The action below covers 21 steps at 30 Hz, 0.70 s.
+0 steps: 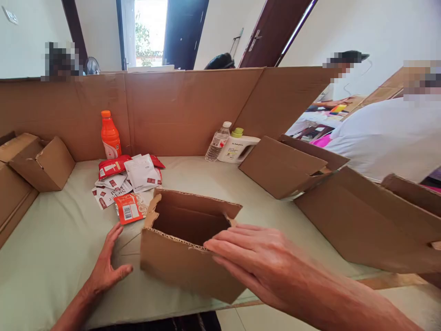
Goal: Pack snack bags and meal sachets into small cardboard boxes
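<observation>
Though open-topped, box (188,266) near table edge (158,314)

The pale green tabletop (193,172) bears cardboard boxes (182,264), bottles (110,135), a jug (233,149) and packets (140,172).

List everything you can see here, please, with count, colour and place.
Table: one, pale green, centre
Front box: one, brown, table's near edge
Packets: several overlapping, white, red, orange, left beyond front box
Orange bottle: one, orange, beyond packets
Clear bottle: one, clear, far side
Jug: one, white and green, beside clear bottle
Left boxes: at least two, brown, table's left
Right boxes: at least two, brown, table's right
Divider: one, brown, table's far side
Doors: two, dark, background
Fan: one, grey, beyond divider
People: three, one white-shirted, beyond divider and right
Left hand: one, bare, left of front box
Right hand: one, bare, on front box's right
</observation>
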Each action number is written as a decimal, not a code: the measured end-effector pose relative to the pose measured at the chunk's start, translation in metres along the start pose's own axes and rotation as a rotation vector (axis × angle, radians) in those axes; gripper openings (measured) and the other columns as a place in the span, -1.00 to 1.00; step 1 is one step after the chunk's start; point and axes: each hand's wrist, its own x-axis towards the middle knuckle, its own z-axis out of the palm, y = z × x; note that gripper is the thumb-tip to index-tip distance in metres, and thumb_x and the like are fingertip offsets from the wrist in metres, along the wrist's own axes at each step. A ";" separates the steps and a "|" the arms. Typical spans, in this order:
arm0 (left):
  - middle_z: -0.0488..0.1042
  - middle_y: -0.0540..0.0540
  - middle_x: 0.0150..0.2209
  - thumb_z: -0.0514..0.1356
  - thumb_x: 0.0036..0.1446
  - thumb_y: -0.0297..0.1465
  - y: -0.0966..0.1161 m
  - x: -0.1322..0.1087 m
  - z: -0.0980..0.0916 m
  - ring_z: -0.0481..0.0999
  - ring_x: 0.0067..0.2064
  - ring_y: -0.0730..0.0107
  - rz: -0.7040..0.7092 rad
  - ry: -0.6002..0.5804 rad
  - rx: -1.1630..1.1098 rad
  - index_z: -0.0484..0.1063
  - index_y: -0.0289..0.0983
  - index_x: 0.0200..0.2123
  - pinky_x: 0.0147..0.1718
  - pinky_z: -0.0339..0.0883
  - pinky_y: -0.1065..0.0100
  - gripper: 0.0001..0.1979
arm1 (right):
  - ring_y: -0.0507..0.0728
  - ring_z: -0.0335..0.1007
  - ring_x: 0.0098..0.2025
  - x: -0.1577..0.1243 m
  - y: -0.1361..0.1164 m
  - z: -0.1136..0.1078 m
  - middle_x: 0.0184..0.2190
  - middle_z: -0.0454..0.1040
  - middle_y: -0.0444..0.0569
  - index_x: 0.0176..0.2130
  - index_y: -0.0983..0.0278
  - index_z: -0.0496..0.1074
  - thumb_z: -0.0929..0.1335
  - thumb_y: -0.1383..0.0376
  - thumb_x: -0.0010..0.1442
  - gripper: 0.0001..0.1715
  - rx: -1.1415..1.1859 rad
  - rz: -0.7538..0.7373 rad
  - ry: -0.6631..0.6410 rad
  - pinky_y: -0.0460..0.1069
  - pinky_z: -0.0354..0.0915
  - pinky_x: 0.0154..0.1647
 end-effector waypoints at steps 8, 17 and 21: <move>-0.02 -0.35 0.47 0.28 -0.06 0.28 0.028 -0.001 0.001 0.03 0.45 -0.28 -0.090 -0.263 -0.316 -0.24 -0.15 0.50 0.35 0.04 -0.24 0.26 | 0.11 0.44 -0.47 0.018 -0.020 0.001 -0.48 0.56 -0.10 -0.26 0.11 0.57 0.29 0.35 0.37 -0.72 -0.029 -0.258 -0.301 0.06 0.42 -0.28; -0.02 -0.31 0.48 0.37 0.03 -0.03 0.033 -0.009 0.006 0.04 0.46 -0.20 -0.048 -0.229 -0.220 -0.27 -0.14 0.50 0.39 -0.03 -0.21 0.17 | 0.35 0.56 -0.04 -0.020 0.045 0.020 -0.12 0.65 0.09 -0.25 0.05 0.65 0.36 -0.08 0.27 -0.63 0.432 0.418 0.489 0.25 0.46 -0.05; 0.09 -0.31 0.44 0.34 0.08 -0.07 0.024 -0.025 -0.005 0.13 0.43 -0.19 -0.098 -0.147 -0.166 -0.30 -0.11 0.50 0.35 0.08 -0.20 0.13 | 0.27 0.57 -0.22 -0.032 0.066 0.072 -0.21 0.65 0.06 -0.39 0.16 0.61 0.46 -0.16 0.09 -0.54 0.739 0.747 0.429 0.12 0.48 -0.28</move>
